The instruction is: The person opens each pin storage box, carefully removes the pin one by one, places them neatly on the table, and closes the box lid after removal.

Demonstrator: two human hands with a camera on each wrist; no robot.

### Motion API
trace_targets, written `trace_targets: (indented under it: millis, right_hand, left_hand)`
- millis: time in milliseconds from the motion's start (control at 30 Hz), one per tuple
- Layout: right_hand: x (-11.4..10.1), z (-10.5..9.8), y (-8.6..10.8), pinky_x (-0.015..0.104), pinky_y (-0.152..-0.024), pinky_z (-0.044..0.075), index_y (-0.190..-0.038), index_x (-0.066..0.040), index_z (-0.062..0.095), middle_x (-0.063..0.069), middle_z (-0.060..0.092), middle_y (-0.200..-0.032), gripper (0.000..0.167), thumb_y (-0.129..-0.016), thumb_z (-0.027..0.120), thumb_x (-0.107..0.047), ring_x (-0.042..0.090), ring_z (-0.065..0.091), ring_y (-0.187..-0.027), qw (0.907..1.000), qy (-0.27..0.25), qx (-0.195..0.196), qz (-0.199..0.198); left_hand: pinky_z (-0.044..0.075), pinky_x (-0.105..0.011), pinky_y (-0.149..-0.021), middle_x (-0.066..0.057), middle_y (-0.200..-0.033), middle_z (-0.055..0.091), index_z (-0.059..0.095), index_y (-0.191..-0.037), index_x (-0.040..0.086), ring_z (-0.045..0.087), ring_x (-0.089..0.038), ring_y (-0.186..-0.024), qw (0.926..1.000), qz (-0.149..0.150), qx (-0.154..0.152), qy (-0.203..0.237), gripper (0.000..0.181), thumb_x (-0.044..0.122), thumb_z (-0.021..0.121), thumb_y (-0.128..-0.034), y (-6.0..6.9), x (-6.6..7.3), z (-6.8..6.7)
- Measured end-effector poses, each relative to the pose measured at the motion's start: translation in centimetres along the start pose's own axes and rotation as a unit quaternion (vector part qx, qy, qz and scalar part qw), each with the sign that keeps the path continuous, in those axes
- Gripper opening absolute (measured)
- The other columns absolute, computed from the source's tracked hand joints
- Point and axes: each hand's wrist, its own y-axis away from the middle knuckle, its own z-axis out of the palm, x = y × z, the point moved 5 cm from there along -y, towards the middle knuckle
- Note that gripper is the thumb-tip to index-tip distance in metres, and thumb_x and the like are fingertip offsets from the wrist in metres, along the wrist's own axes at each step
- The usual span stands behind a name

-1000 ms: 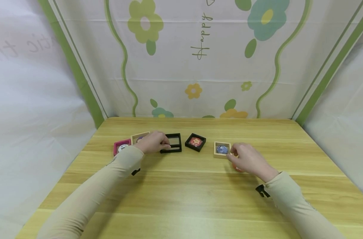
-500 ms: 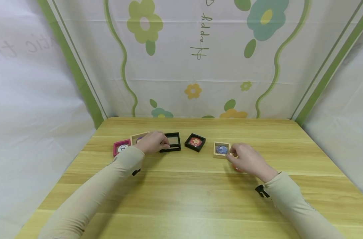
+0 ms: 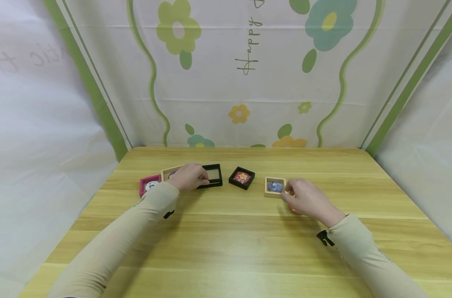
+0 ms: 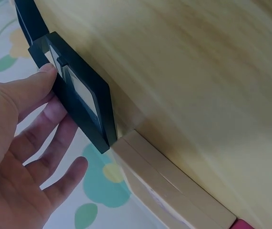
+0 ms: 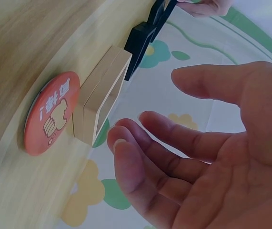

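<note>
My left hand (image 3: 186,177) pinches the near left part of a black frame case (image 3: 221,176). In the left wrist view, the thumb of the hand (image 4: 16,152) lies on the case's (image 4: 106,98) edge, other fingers behind it. My right hand (image 3: 309,198) hovers by a light wooden case (image 3: 275,196) containing a blue round badge (image 3: 275,187). It partly covers a red badge (image 3: 295,209). The right wrist view shows this hand (image 5: 221,162) with fingers loosely bent, holding nothing, beside the wooden case (image 5: 100,90) and leaning red badge (image 5: 52,113).
A black case (image 3: 242,188) with a red badge stands between the hands. At the left are a magenta case (image 3: 141,188) with a white badge and another wooden case (image 3: 170,170), partly behind my left hand. A flowered cloth (image 3: 211,82) hangs behind the table (image 3: 226,248).
The black case in my left hand has shifted and turned slightly, its right end a little farther left and back. My right hand has stayed about in place.
</note>
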Motion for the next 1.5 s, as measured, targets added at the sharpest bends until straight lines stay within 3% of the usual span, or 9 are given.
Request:
trace_targets:
  millis: [333, 733, 933, 1133, 1500]
  right_hand:
    - [0.05, 0.09, -0.11, 0.045, -0.074, 0.052, -0.092, -0.002, 0.068, 0.011, 0.065, -0.091, 0.021, -0.092, 0.066, -0.023, 0.012, 0.056, -0.066, 1.0000, 0.004, 0.001, 0.001]
    - [-0.05, 0.12, 0.06, 0.044, -0.073, 0.052, -0.092, -0.002, 0.068, 0.008, 0.064, -0.088, 0.020, -0.093, 0.067, -0.022, 0.007, 0.052, -0.052, 0.9999, -0.004, -0.008, 0.007]
    - [-0.03, 0.18, 0.01, 0.042, -0.070, 0.053, -0.093, -0.001, 0.068, 0.008, 0.065, -0.087, 0.020, -0.093, 0.067, -0.022, 0.008, 0.052, -0.054, 0.9999, -0.005, -0.012, 0.008]
    - [0.01, 0.38, -0.12, 0.033, -0.060, 0.048, -0.092, -0.001, 0.068, 0.004, 0.063, -0.081, 0.020, -0.093, 0.067, -0.022, 0.009, 0.048, -0.053, 0.9999, -0.004, -0.015, 0.005]
    - [-0.13, 0.95, -0.22, 0.029, -0.049, 0.041, -0.087, -0.004, 0.066, -0.001, 0.057, -0.071, 0.018, -0.093, 0.067, -0.021, 0.010, 0.045, -0.051, 0.9996, -0.002, -0.028, -0.002]
  left_hand:
    - [0.053, -0.032, -0.070, 0.006, -0.084, 0.070, 0.079, -0.091, 0.015, 0.059, -0.006, -0.068, 0.9999, -0.015, 0.000, 0.000, 0.009, 0.020, 0.072, -0.0923, 0.00, -0.68, 0.03]
    - [0.051, -0.030, -0.070, 0.004, -0.085, 0.070, 0.080, -0.091, 0.013, 0.052, -0.008, -0.064, 1.0000, 0.001, -0.008, 0.000, 0.011, 0.011, 0.069, -0.0937, -0.13, -0.76, 0.14]
    - [0.053, -0.032, -0.071, 0.003, -0.087, 0.071, 0.080, -0.091, 0.014, 0.055, -0.008, -0.067, 1.0000, 0.002, -0.004, -0.001, 0.011, 0.011, 0.070, -0.0935, -0.05, -0.79, 0.12]
    - [0.054, -0.032, -0.073, 0.001, -0.094, 0.072, 0.081, -0.097, 0.014, 0.060, -0.008, -0.074, 0.9999, -0.012, -0.005, 0.009, 0.011, 0.012, 0.070, -0.0936, -0.13, -0.95, 0.17]
    - [0.054, -0.032, -0.071, 0.001, -0.088, 0.071, 0.080, -0.093, 0.012, 0.058, -0.010, -0.072, 0.9999, -0.005, -0.015, 0.001, 0.011, 0.011, 0.070, -0.0933, -0.32, -0.71, -0.02]
